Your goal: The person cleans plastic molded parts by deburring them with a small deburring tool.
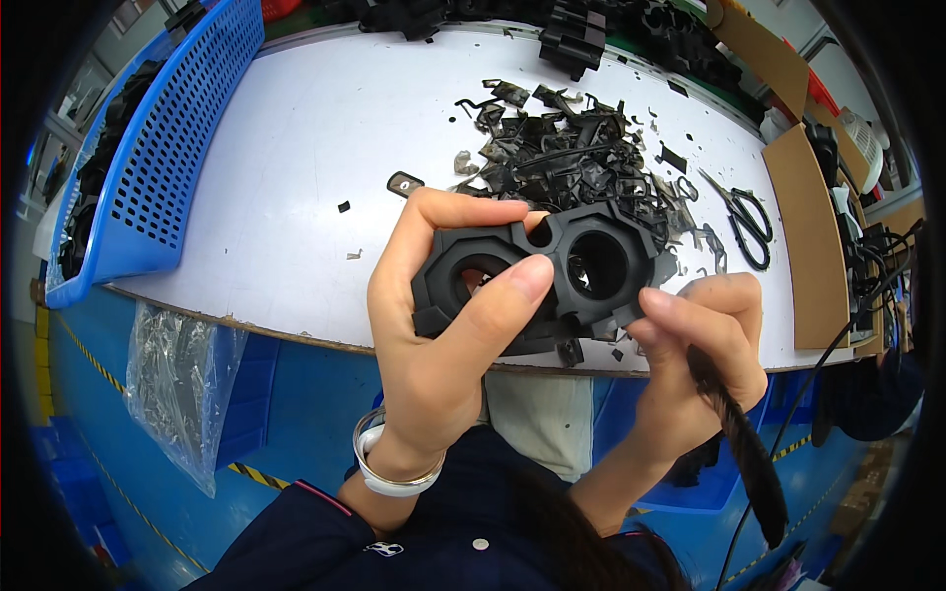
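My left hand (434,325) has its fingers clamped on the black plastic part (547,276), thumb across the front, holding it up just above the near edge of the white worktop (296,148). My right hand (700,355) pinches the part's right edge, fingers together, seemingly around a dark-handled tool. I judge I'm trimming burrs; next I need a steady scrape along that edge. Scrap pile (562,148) and scissors (744,217) lie behind.

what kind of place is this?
Likely a factory trimming bench for moulded plastic parts. The left hand holds a black part while the right hand works its edge; black scrap and scissors lie on the table, beside a blue crate.
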`<state>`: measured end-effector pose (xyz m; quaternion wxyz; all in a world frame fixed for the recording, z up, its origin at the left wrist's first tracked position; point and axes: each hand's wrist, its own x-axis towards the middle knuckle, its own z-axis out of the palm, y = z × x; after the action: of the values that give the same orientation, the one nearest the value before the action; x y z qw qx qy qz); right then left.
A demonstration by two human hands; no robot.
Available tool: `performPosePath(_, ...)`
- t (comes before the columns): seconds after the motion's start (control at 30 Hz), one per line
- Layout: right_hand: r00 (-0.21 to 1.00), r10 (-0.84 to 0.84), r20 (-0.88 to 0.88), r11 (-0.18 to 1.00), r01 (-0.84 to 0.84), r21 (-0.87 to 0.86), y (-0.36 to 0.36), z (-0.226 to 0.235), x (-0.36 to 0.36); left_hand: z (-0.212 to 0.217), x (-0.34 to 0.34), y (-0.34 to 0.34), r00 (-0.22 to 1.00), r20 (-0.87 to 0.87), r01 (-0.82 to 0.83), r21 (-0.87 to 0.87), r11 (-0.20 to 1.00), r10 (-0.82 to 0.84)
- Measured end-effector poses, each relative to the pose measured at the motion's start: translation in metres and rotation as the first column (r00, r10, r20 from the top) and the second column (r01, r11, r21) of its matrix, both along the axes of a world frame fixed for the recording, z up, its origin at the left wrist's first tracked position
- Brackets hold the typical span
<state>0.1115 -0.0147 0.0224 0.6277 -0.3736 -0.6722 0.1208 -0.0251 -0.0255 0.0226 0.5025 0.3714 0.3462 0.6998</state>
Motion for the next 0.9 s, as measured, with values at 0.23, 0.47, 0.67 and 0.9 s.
performPosePath(0.23, 0.673, 0.336, -0.659, 0.919, -0.388, 0.072, -0.002, -0.010, 0.004, 0.005, 0.001, -0.001, 0.999, 0.021, -0.035, -0.020, 0.999, 0.035)
performPosePath(0.47, 0.992, 0.043, -0.121, 0.960, -0.075, -0.272, 0.004, -0.004, 0.014, 0.010, 0.005, -0.002, 0.954, 0.283, -0.068, -0.131, 0.989, 0.103)
performPosePath(0.67, 0.998, 0.038, -0.050, 0.976, -0.048, -0.212, 0.001, -0.007, -0.001, 0.006, 0.005, -0.001, 0.962, 0.259, -0.060, -0.100, 0.993, 0.084)
performPosePath(0.9, 0.996, -0.047, 0.082, 0.995, 0.040, 0.086, 0.003, -0.002, 0.006, 0.002, 0.006, 0.000, 0.998, 0.010, -0.054, -0.011, 0.998, 0.054)
